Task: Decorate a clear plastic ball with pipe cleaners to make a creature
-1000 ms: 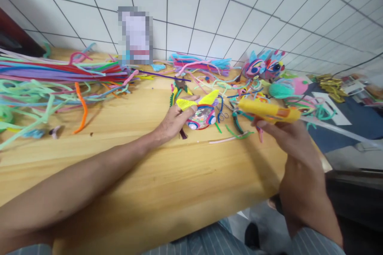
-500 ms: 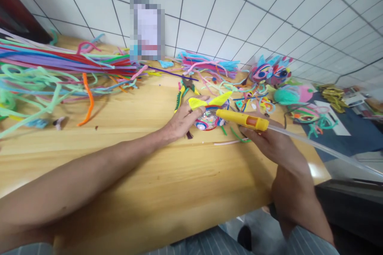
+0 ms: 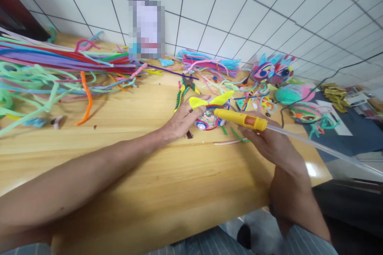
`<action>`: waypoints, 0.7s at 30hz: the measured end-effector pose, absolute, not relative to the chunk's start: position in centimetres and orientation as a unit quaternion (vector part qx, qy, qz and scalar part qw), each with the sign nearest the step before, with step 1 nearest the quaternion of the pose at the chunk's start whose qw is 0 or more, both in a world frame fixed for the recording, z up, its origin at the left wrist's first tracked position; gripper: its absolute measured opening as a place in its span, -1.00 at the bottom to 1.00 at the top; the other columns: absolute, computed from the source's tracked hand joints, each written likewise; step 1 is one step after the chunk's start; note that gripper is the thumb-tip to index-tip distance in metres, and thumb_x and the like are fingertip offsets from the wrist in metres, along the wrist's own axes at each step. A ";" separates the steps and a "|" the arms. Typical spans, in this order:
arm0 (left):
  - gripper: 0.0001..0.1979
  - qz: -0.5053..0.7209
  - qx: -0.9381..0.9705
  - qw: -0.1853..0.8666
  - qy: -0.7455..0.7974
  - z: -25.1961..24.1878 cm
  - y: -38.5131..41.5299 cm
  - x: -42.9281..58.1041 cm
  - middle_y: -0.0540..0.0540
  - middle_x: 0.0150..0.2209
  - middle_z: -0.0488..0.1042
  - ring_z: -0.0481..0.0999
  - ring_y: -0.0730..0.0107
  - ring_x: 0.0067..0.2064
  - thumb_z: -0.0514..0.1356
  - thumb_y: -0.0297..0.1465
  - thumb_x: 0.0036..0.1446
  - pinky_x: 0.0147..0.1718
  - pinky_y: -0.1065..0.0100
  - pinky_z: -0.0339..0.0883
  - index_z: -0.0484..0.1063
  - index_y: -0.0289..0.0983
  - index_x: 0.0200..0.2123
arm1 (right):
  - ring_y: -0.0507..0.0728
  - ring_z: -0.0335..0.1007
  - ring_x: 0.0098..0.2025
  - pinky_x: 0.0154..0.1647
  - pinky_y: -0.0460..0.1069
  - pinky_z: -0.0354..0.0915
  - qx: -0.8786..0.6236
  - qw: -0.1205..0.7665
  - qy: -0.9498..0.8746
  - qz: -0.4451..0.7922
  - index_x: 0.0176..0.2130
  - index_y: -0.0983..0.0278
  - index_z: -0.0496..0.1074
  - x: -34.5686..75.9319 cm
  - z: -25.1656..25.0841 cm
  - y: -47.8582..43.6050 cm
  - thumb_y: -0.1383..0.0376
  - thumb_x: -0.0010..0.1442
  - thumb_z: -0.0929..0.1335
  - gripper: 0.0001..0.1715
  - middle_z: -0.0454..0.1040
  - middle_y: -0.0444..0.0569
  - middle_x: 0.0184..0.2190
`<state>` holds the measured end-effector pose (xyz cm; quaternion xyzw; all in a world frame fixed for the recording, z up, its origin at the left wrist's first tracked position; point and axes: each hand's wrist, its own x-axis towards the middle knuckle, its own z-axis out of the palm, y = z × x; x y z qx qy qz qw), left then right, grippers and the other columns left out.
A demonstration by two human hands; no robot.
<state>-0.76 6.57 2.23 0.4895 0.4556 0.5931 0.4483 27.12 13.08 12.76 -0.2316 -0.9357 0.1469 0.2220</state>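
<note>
A round craft figure (image 3: 206, 122) sits on the wooden table, a clear body wrapped in red, blue and pink pipe cleaner with yellow ear-like pieces (image 3: 222, 98) on top. My left hand (image 3: 182, 121) is closed on its left side, thumb toward the top. A yellow hot glue gun (image 3: 239, 118) is gripped in my right hand (image 3: 266, 139), and a long clear glue stick (image 3: 305, 140) runs out of its back. The gun's nozzle end is at the figure's right upper side; whether it touches cannot be made out. Pliers (image 3: 183, 91) with green and yellow handles lie just behind my left hand.
Bundled pipe cleaners (image 3: 68, 59) cover the back left, with tangled green ones (image 3: 32, 83) in front. Another bundle (image 3: 209, 63) lies along the tiled wall. Finished colourful figures (image 3: 271, 72) stand at the right, near a black cable (image 3: 326, 79). A blurred-out upright object (image 3: 147, 28) leans against the wall.
The glue gun has shifted very slightly to the left across the figure. My left hand and the figure stay nearly still; the view has tilted slightly.
</note>
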 end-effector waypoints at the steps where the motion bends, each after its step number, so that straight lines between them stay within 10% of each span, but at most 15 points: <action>1: -0.42 0.592 0.494 0.444 0.457 2.2 6.6 -0.8 -0.23 0.34 0.65 0.61 -0.19 0.37 0.27 -0.09 0.46 0.37 -0.19 0.60 0.55 -0.14 0.43 | 0.33 0.75 0.00 0.03 0.22 0.66 -0.232 0.221 -0.936 0.145 -0.05 0.00 0.62 27.1 12.7 13.1 0.21 0.54 0.43 -0.90 0.70 -0.03 -0.18; 6: -0.42 0.587 0.526 0.418 0.452 2.2 6.8 -0.8 -0.22 0.42 0.60 0.47 -0.16 0.53 0.22 -0.08 0.47 0.56 -0.12 0.33 0.55 -0.15 0.43 | 0.30 0.74 -0.04 -0.01 0.20 0.65 -0.246 0.219 -0.934 0.139 -0.02 0.03 0.60 27.0 12.6 12.9 0.19 0.54 0.43 -0.91 0.73 -0.02 -0.13; 21: -0.42 0.586 0.521 0.429 0.448 2.2 6.9 -0.9 -0.21 0.36 0.63 0.54 -0.16 0.47 0.25 -0.04 0.45 0.56 -0.15 0.33 0.57 -0.14 0.41 | 0.26 0.62 -0.27 -0.05 0.20 0.63 -0.257 0.239 -0.924 0.149 -0.15 0.03 0.58 27.4 12.8 12.9 0.13 0.53 0.46 -0.87 0.54 -0.09 -0.36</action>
